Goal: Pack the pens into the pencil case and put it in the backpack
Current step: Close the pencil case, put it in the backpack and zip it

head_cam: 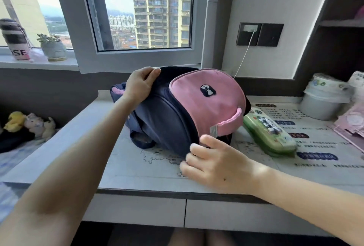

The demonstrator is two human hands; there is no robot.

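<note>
A pink and navy backpack (204, 104) lies on the desk (137, 174) in the middle of the view. My left hand (140, 84) grips its navy top edge at the far side. My right hand (218, 164) pinches the navy edge of the backpack at its near lower side. A green pencil case (269, 133) with a panda picture lies shut on the desk, just right of the backpack. No pens are in sight.
A white tub (323, 102) and pink packets (352, 123) stand at the desk's right end. A charging cable (244, 56) hangs from the wall socket behind the backpack. A plant pot (53, 48) and bottle (15, 41) sit on the windowsill; plush toys (29, 123) lie at the left.
</note>
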